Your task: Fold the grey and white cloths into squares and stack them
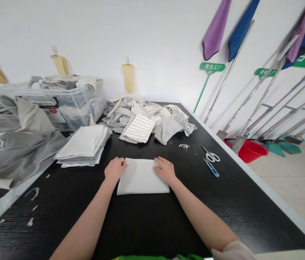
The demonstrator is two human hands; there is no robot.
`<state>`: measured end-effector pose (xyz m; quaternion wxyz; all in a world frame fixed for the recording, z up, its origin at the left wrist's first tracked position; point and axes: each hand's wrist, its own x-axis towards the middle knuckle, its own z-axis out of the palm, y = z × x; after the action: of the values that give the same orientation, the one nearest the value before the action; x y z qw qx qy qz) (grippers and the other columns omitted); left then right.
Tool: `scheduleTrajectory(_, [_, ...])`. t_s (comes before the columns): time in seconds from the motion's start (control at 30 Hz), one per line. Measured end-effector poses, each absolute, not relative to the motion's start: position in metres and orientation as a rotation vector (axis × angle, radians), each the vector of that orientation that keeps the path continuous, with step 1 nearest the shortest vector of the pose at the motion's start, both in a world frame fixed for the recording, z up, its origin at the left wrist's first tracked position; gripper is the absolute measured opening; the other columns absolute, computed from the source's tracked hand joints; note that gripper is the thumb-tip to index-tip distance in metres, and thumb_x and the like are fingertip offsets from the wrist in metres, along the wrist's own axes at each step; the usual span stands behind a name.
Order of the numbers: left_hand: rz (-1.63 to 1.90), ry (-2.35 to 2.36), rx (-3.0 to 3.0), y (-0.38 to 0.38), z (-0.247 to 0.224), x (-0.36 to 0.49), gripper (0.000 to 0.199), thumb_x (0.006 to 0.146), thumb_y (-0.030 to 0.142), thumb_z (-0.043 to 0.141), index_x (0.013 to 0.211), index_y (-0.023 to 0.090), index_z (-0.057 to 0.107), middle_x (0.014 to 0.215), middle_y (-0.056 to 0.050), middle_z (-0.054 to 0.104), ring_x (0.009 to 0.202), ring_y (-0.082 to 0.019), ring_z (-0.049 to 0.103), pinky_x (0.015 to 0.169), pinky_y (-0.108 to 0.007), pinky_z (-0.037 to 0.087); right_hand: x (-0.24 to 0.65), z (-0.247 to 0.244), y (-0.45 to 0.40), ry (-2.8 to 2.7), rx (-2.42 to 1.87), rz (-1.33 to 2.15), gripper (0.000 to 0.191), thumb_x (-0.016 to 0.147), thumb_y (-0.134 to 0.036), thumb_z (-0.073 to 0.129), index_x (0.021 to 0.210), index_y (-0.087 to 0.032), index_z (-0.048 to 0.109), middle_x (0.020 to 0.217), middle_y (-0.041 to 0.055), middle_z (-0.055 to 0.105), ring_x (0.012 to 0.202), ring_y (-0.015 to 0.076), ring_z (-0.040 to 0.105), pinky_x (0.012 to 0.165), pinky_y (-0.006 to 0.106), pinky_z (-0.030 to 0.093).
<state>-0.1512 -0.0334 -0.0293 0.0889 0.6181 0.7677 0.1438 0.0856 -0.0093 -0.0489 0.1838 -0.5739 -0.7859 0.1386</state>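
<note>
A white folded cloth (141, 180) lies flat on the black table in front of me. My left hand (115, 169) is closed, its thumb and fingers pinching the cloth at the far left corner. On the far right corner rests my right hand (165, 170), palm down, its fingers stretched out and apart on the fabric. Left of the cloth stands a neat stack of folded white cloths (83, 144). Beyond it lie a striped folded cloth (138, 128) and a loose heap of grey and white fabric (123, 110).
White-handled scissors (211, 156) and blue thread snips (211, 168) lie to the right, near some thread scraps (184, 146). A clear plastic bin (73, 97) full of fabric stands back left, beside draped grey cloth (19, 155). Mops and a red bucket (249, 151) are beyond the right edge.
</note>
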Motion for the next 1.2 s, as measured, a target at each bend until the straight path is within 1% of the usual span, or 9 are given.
scheduleTrajectory(0.07, [0.565,2.219,1.981,-0.034,-0.027,-0.152,0.017,0.068,0.031,0.044,0.071,0.022,0.058,0.081,-0.001,0.053,0.079,-0.015,0.047,0.067,-0.024,0.036,0.087,-0.051,-0.009,-2.227,-1.611,0.396,0.04,0.073,-0.034,0.042,0.113,-0.029,0.042,0.122,0.0,0.041,0.111,0.0154,0.033,0.091,0.035,0.021])
scheduleTrajectory(0.13, [0.721,2.057,2.081,-0.031,-0.025,-0.154,0.015,0.068,0.029,0.044,0.068,0.02,0.056,0.078,0.0,0.053,0.076,-0.013,0.047,0.069,-0.023,0.035,0.088,-0.051,-0.008,-2.229,-1.613,0.396,0.041,0.073,-0.034,0.042,0.113,-0.029,0.043,0.122,0.0,0.041,0.111,0.0155,0.034,0.091,0.035,0.021])
scheduleTrajectory(0.27, [0.823,1.797,1.895,-0.017,-0.028,-0.156,0.015,0.067,0.031,0.044,0.067,0.019,0.053,0.059,0.004,0.048,0.058,-0.009,0.045,0.055,-0.02,0.034,0.087,-0.051,-0.007,-2.225,-1.607,0.397,0.04,0.073,-0.034,0.042,0.113,-0.029,0.043,0.121,-0.0002,0.041,0.111,0.0155,0.033,0.091,0.036,0.021])
scheduleTrajectory(0.4, [0.82,1.839,1.616,0.001,-0.043,-0.159,0.015,0.064,0.029,0.045,0.058,0.016,0.049,0.052,0.005,0.045,0.054,-0.009,0.044,0.05,-0.019,0.032,0.087,-0.05,-0.007,-2.213,-1.616,0.422,0.04,0.072,-0.033,0.043,0.113,-0.029,0.043,0.121,-0.0002,0.041,0.111,0.0156,0.034,0.091,0.035,0.021])
scheduleTrajectory(0.53, [0.81,1.926,1.557,0.008,-0.056,-0.161,0.017,0.065,0.031,0.043,0.059,0.016,0.05,0.055,0.003,0.048,0.056,-0.01,0.046,0.051,-0.02,0.033,0.087,-0.049,-0.005,-2.136,-1.6,0.429,0.04,0.071,-0.029,0.044,0.11,-0.026,0.046,0.117,0.0001,0.046,0.107,0.0159,0.038,0.09,0.033,0.024])
scheduleTrajectory(0.63, [0.796,1.997,1.53,0.005,-0.058,-0.16,0.018,0.066,0.033,0.043,0.064,0.018,0.052,0.06,0.002,0.053,0.06,-0.011,0.048,0.053,-0.02,0.033,0.09,-0.049,-0.002,-2.006,-1.634,0.429,0.033,0.071,-0.025,0.043,0.103,-0.023,0.052,0.105,0.0002,0.054,0.097,0.0157,0.047,0.085,0.031,0.031])
scheduleTrajectory(0.73, [0.752,2.098,1.51,0.0,-0.055,-0.157,0.018,0.066,0.036,0.045,0.069,0.021,0.053,0.069,0.001,0.057,0.065,-0.012,0.051,0.054,-0.021,0.033,0.093,-0.051,0.0,-1.917,-1.671,0.388,0.027,0.07,-0.024,0.042,0.093,-0.023,0.057,0.095,-0.0005,0.058,0.088,0.0154,0.05,0.079,0.029,0.035])
scheduleTrajectory(0.9, [0.642,2.188,1.482,-0.005,-0.045,-0.15,0.02,0.067,0.041,0.043,0.072,0.024,0.054,0.077,0.001,0.06,0.07,-0.015,0.053,0.052,-0.022,0.031,0.095,-0.053,0.001,-1.895,-1.699,0.341,0.024,0.07,-0.025,0.043,0.087,-0.025,0.059,0.093,-0.0014,0.057,0.085,0.0159,0.049,0.077,0.029,0.036])
scheduleTrajectory(1.2, [0.57,2.242,1.614,-0.012,-0.048,-0.144,0.029,0.072,0.046,0.035,0.079,0.027,0.056,0.077,0.001,0.059,0.072,-0.016,0.052,0.051,-0.022,0.029,0.094,-0.048,0.0,-1.88,-1.712,0.364,0.016,0.068,-0.024,0.044,0.077,-0.025,0.058,0.086,-0.0023,0.058,0.081,0.0151,0.049,0.073,0.028,0.034])
